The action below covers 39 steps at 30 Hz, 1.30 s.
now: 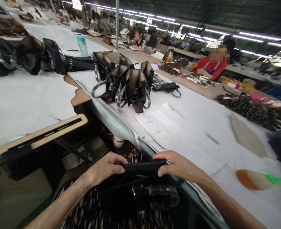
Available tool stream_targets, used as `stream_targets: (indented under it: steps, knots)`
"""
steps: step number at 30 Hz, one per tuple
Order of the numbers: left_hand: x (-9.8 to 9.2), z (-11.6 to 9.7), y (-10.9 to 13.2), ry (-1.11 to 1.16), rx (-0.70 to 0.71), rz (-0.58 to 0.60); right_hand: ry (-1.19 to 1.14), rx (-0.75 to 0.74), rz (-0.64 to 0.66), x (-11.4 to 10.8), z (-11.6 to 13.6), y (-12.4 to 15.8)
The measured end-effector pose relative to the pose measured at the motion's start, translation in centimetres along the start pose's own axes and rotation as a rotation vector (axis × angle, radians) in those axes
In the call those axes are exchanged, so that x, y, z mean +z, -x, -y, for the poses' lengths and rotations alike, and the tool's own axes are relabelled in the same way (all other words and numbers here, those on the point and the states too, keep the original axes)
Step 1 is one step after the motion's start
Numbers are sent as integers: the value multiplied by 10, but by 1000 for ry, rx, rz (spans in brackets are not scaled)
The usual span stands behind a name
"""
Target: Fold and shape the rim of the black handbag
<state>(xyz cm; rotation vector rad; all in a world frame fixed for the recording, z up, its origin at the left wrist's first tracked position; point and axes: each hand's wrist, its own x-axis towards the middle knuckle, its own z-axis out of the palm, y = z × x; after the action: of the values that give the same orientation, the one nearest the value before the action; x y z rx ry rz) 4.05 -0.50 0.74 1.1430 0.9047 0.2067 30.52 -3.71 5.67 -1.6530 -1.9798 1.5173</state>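
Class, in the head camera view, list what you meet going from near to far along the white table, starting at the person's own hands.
Left hand and right hand gripping a black bag → white paper sheets → cluster of black handbags → teal bottle.
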Motion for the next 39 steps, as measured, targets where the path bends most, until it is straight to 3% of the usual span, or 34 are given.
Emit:
stream_targets:
  steps: [3,13,22,33,39]
  knots:
    - [1,1,2,1,-15,-26,-23,-35,16,3,7,-1]
    - [0,9,4,53,29,-3,-50,110,51,9,9,-8]
    - [-1,8,4,116,7,-19,-12,99,46,11,10,-14]
    - [4,3,3,168,-2,-77,720,-57,-97,28,37,-23]
    - [8,3,4,163,64,-40,743,-110,-2,44,59,-35]
